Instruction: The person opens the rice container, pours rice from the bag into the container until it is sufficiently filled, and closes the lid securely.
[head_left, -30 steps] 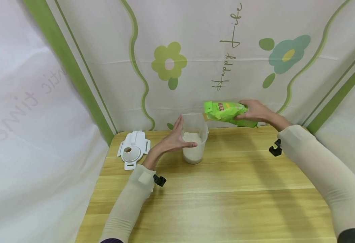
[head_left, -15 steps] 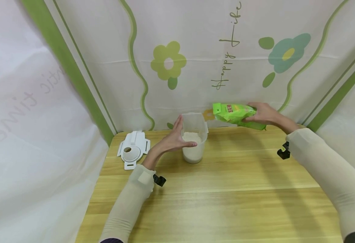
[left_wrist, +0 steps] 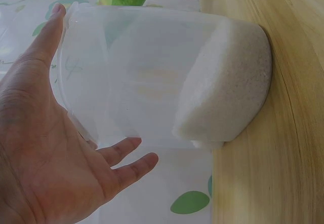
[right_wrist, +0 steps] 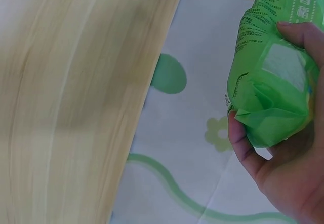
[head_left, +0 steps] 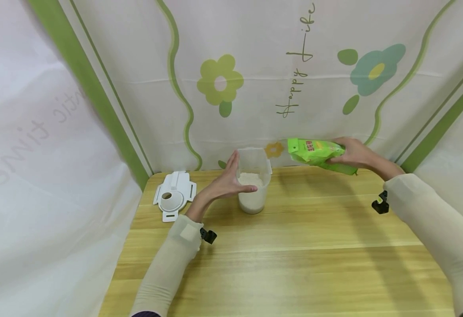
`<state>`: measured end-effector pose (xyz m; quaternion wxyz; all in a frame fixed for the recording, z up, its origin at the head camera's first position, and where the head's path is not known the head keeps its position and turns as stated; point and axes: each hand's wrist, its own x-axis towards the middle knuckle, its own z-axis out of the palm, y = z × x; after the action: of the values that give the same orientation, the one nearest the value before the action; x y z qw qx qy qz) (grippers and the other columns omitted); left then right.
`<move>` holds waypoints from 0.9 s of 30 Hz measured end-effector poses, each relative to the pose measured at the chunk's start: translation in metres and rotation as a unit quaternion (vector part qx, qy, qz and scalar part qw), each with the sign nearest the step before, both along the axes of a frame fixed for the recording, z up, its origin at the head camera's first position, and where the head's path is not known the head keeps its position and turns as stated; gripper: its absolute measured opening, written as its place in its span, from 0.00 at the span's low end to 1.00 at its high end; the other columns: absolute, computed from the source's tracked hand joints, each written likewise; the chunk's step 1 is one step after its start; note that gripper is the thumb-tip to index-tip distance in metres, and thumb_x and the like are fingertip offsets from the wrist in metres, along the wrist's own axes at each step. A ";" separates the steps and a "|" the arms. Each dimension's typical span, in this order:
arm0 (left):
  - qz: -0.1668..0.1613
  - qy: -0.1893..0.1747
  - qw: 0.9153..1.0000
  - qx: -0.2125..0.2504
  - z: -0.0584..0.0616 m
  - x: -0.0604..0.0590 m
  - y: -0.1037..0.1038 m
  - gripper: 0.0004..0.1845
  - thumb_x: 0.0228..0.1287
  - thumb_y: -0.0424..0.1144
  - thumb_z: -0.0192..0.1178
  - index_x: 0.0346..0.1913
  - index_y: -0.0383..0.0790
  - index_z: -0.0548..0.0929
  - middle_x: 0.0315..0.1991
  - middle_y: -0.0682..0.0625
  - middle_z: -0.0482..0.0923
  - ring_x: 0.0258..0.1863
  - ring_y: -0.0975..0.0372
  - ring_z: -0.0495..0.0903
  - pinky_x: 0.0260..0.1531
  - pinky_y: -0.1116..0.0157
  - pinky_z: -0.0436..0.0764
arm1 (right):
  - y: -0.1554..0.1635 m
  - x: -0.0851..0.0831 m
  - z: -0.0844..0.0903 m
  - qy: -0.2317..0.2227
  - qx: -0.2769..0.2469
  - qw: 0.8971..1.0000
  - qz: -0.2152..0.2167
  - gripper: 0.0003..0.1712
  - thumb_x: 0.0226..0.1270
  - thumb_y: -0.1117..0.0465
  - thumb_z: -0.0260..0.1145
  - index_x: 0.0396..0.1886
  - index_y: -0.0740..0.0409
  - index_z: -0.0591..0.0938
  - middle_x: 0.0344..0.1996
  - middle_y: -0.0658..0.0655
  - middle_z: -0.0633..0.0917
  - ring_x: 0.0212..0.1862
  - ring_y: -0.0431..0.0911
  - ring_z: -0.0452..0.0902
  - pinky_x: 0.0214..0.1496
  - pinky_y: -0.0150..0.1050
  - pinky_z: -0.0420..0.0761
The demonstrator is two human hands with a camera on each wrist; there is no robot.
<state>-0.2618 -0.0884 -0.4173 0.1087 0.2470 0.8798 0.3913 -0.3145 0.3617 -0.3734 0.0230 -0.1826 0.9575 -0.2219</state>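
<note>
Fingers (right_wrist: 243,143) of the right hand (head_left: 354,153) grasp a green rice bag (head_left: 314,150) above the far right of the bench (head_left: 287,246), its long axis lying left-right, mouth toward the clear container (head_left: 254,178) of rice. Left hand (head_left: 225,182), fingers straight and released, rests against that container; a white lid (head_left: 174,196) lies left. Since a second ago the bag has moved right, away from the container.

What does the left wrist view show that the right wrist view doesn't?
Only the left wrist view shows the clear plastic container partly filled with rice, and the left hand, fingers straight, against its side. Only the right wrist view shows the right hand gripping the green bag by its crumpled end, with a small clear window on the pack. Both show the wooden table and the flowered backdrop; the bag's end also peeks into the left wrist view.
</note>
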 end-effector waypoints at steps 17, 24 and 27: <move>0.000 0.000 1.000 -0.004 0.001 0.001 0.001 0.73 0.61 0.63 0.73 0.84 0.46 0.22 0.86 0.45 0.18 0.86 0.48 0.33 0.81 0.44 0.54 | 0.045 0.009 -0.018 -0.001 -0.010 1.000 -0.005 0.31 0.61 0.53 0.80 0.57 0.66 0.82 0.43 0.60 0.88 0.38 0.46 0.78 0.40 0.42 0.77; -0.001 0.004 1.000 -0.002 0.001 0.000 0.001 0.73 0.61 0.61 0.74 0.85 0.41 0.24 0.86 0.45 0.18 0.86 0.48 0.32 0.81 0.44 0.52 | 0.066 0.009 -0.027 -0.015 0.015 1.000 -0.010 0.39 0.62 0.52 0.79 0.65 0.72 0.79 0.45 0.64 0.87 0.40 0.47 0.78 0.40 0.43 0.77; -0.002 0.004 1.000 -0.002 0.001 0.000 0.001 0.74 0.61 0.61 0.74 0.85 0.39 0.25 0.86 0.46 0.18 0.86 0.48 0.32 0.81 0.45 0.51 | 0.073 0.011 -0.030 -0.019 0.009 1.000 -0.014 0.38 0.62 0.52 0.80 0.63 0.72 0.80 0.45 0.64 0.88 0.39 0.46 0.79 0.40 0.43 0.77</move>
<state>-0.2621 -0.0875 -0.4166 0.1059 0.2502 0.8804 0.3886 -0.3037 0.4350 -0.4029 0.0396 -0.1644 0.9615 -0.2168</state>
